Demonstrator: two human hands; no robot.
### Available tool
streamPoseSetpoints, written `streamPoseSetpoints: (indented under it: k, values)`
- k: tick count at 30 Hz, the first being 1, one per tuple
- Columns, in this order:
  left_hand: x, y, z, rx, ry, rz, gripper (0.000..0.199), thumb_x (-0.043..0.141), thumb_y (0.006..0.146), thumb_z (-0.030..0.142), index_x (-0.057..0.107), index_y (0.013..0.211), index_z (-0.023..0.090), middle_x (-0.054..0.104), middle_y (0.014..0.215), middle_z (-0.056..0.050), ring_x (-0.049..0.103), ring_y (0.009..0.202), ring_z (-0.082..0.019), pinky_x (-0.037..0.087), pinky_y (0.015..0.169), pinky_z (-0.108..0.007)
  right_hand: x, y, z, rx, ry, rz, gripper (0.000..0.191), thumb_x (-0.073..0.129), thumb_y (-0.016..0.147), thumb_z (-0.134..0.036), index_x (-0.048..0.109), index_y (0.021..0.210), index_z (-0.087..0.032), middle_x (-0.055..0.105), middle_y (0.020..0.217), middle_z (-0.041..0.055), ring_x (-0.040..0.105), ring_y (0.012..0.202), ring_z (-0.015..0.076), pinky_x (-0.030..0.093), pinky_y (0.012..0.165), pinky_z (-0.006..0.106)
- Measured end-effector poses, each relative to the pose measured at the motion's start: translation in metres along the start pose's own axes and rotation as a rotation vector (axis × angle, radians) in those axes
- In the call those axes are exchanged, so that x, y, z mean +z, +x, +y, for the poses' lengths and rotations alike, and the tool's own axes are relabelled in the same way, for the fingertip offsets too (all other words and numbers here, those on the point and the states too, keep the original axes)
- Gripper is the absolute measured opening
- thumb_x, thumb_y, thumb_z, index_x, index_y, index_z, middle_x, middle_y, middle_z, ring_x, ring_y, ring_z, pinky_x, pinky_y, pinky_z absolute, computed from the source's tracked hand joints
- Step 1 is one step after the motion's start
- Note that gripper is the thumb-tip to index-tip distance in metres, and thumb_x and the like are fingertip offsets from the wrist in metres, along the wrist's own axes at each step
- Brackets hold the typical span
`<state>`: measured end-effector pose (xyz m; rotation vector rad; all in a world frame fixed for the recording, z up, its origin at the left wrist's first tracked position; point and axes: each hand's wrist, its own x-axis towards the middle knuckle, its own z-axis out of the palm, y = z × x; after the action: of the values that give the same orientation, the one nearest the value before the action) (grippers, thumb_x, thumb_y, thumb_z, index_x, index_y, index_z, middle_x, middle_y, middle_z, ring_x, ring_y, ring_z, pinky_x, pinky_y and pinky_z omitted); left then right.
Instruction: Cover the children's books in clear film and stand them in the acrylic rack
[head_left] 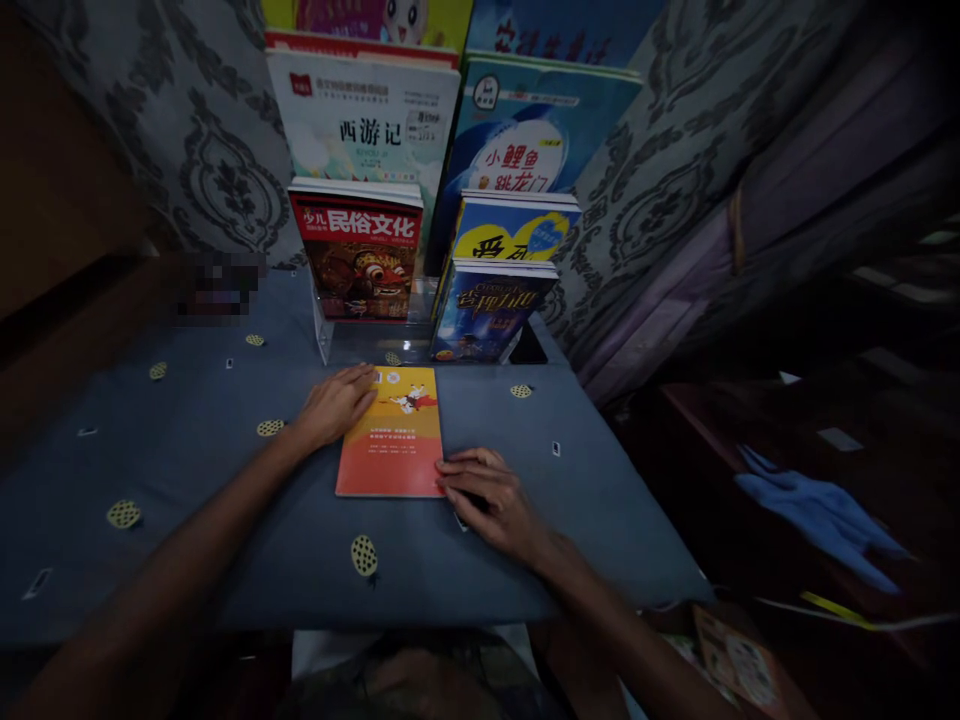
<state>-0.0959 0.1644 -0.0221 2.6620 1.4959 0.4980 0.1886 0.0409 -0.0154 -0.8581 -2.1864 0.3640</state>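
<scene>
An orange and yellow book point(393, 452) lies closed and flat on the blue patterned tablecloth point(247, 560). Its printed text appears upside down, and a small figure in red is drawn near its far end. My left hand point(334, 405) rests flat with its fingers over the book's far left corner. At the near right edge, the fingertips of my right hand point(491, 495) touch the cover; these fingers are stretched out, with the thumb lower and apart.
Just beyond the book stands a clear acrylic rack point(360, 345) with several upright books, among them a red one point(364, 255) and a dark blue one point(491, 310). Patterned cloth point(232, 190) hangs behind. Off the table's right side lies a blue cloth point(817, 515).
</scene>
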Motion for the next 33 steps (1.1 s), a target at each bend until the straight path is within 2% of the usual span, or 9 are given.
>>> streamPoseSetpoints:
  k: [3,5,7,10,13,17,20,25,33]
  values:
    - [0.003,-0.005,-0.004,-0.01,-0.038,0.044,0.047,0.036,0.101,0.037,0.059,0.136,0.015,0.059,0.144,-0.013,0.054,0.135,-0.025,0.043,0.115,-0.046,0.002,0.019,0.0,0.015,0.007,0.019,0.017,0.058,0.096,-0.02,0.074,0.096,-0.022,0.08,0.095,0.0061,0.071,0.099,0.0241,0.057,0.089,0.046]
    - [0.005,-0.005,-0.004,-0.013,-0.051,0.067,0.047,0.036,0.1,0.036,0.059,0.135,0.014,0.059,0.144,-0.014,0.055,0.135,-0.026,0.043,0.115,-0.047,0.009,0.041,0.005,0.017,0.018,-0.01,0.021,0.053,0.098,-0.021,0.075,0.1,-0.022,0.08,0.098,0.0068,0.071,0.103,0.0234,0.056,0.094,0.046]
    - [0.007,-0.005,-0.003,-0.009,-0.065,0.075,0.048,0.036,0.1,0.035,0.059,0.135,0.012,0.059,0.143,-0.015,0.055,0.135,-0.026,0.043,0.115,-0.047,0.02,0.065,0.014,0.013,0.0,-0.077,0.027,0.049,0.1,-0.024,0.073,0.112,-0.02,0.077,0.113,0.0095,0.067,0.116,0.0234,0.051,0.104,0.048]
    - [0.007,-0.004,-0.003,-0.002,-0.092,0.083,0.047,0.036,0.1,0.033,0.059,0.135,0.012,0.059,0.143,-0.015,0.054,0.135,-0.026,0.042,0.116,-0.048,0.04,0.096,0.038,0.086,-0.115,-0.233,0.04,0.051,0.099,-0.033,0.061,0.134,-0.016,0.059,0.145,0.0162,0.05,0.14,0.0267,0.039,0.117,0.052]
    - [0.007,-0.004,-0.004,-0.003,-0.106,0.079,0.046,0.038,0.099,0.032,0.059,0.135,0.013,0.06,0.143,-0.014,0.053,0.136,-0.025,0.04,0.117,-0.049,0.051,0.11,0.064,0.238,-0.227,-0.284,0.052,0.047,0.1,-0.037,0.05,0.146,-0.011,0.046,0.154,0.0198,0.036,0.149,0.0289,0.028,0.121,0.055]
    - [0.007,-0.004,-0.003,-0.025,-0.101,0.064,0.047,0.037,0.1,0.033,0.059,0.135,0.011,0.059,0.144,-0.014,0.053,0.136,-0.024,0.039,0.118,-0.045,0.051,0.106,0.083,0.369,-0.278,-0.289,0.062,0.042,0.101,-0.041,0.04,0.152,-0.006,0.034,0.161,0.0217,0.025,0.153,0.0299,0.025,0.122,0.055]
    - [0.006,-0.004,-0.002,-0.039,-0.107,0.044,0.047,0.037,0.1,0.032,0.058,0.136,0.011,0.058,0.145,-0.014,0.051,0.138,-0.024,0.037,0.119,-0.044,0.049,0.096,0.083,0.349,-0.29,-0.292,0.065,0.036,0.103,-0.048,0.033,0.156,-0.01,0.029,0.164,0.0188,0.019,0.155,0.0287,0.018,0.124,0.057]
    - [0.004,-0.003,0.0,-0.066,-0.103,0.02,0.046,0.04,0.099,0.031,0.058,0.136,0.013,0.057,0.147,-0.012,0.05,0.138,-0.024,0.037,0.119,-0.044,0.049,0.076,0.067,0.257,-0.284,-0.329,0.071,0.031,0.102,-0.057,0.024,0.159,-0.015,0.025,0.166,0.0152,0.011,0.156,0.0288,0.012,0.124,0.06]
    - [0.006,-0.004,-0.001,-0.066,-0.109,0.022,0.046,0.038,0.1,0.033,0.057,0.137,0.013,0.056,0.147,-0.011,0.049,0.139,-0.024,0.035,0.119,-0.045,0.043,0.041,0.025,0.148,-0.277,-0.351,0.072,0.033,0.102,-0.057,0.015,0.161,-0.021,0.022,0.167,0.0137,0.009,0.157,0.028,0.014,0.125,0.059]
